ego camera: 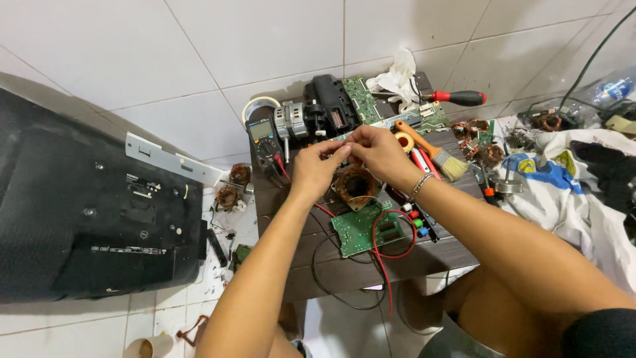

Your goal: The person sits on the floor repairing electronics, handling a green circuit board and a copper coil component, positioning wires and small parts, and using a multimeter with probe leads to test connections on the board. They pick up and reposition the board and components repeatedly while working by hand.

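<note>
My left hand (pixel 317 169) and my right hand (pixel 379 151) meet fingertip to fingertip above a small dark wooden bench (pixel 344 265). Between the pinched fingers is something thin, too small to identify, possibly a wire. Directly below the hands sits a round copper-wound motor stator (pixel 356 186). A green circuit board (pixel 363 227) lies in front of it with red and black wires looping over it. A metal bracelet is on my right wrist.
A multimeter (pixel 264 140), a grey motor (pixel 291 120), a black part and another green board (pixel 363 99) crowd the bench's far end. A paintbrush (pixel 430 149), red-handled screwdriver (pixel 457 97) and copper coils (pixel 480 139) lie right. A flat screen's black back (pixel 86 212) leans at left.
</note>
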